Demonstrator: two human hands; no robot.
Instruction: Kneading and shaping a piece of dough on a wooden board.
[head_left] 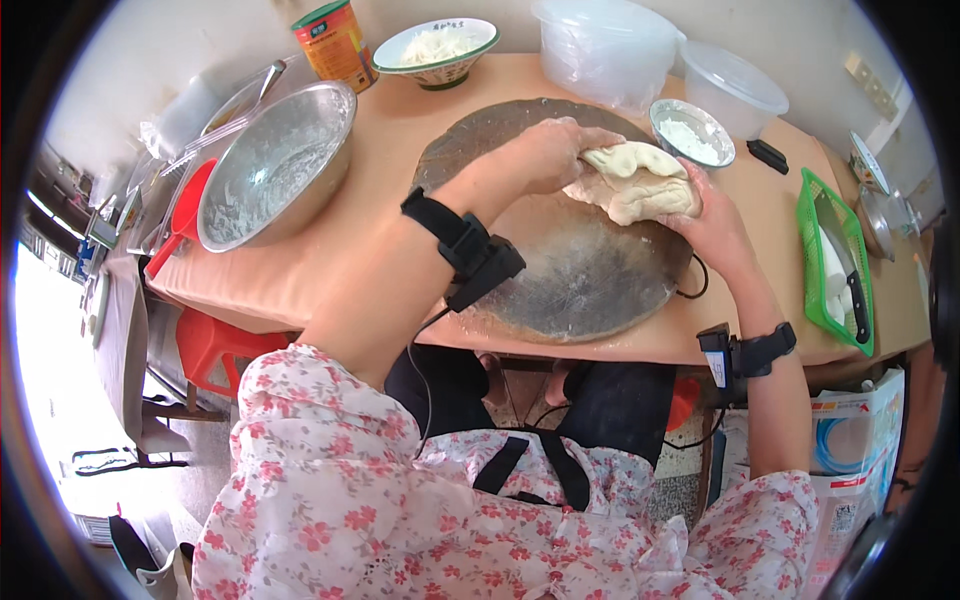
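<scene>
A lump of pale dough [645,190], folded and uneven, is held between my two hands over the far right part of a round wooden board [580,270]. My left hand [560,152] grips its left end, the fingers bent round the far edge. Closed on its right end is my right hand [715,215], with the thumb side against the dough. Whether the dough touches the board cannot be told. Flour marks dust the board. Close beyond my right hand stands a small bowl of white flour [690,140].
At the left are a floury metal basin [280,165] and a red scoop [185,215]. Along the back stand an orange can [335,48], a bowl of white shreds [437,47] and plastic tubs [605,55]. A green basket [812,250] at the right holds a black-handled knife [855,290].
</scene>
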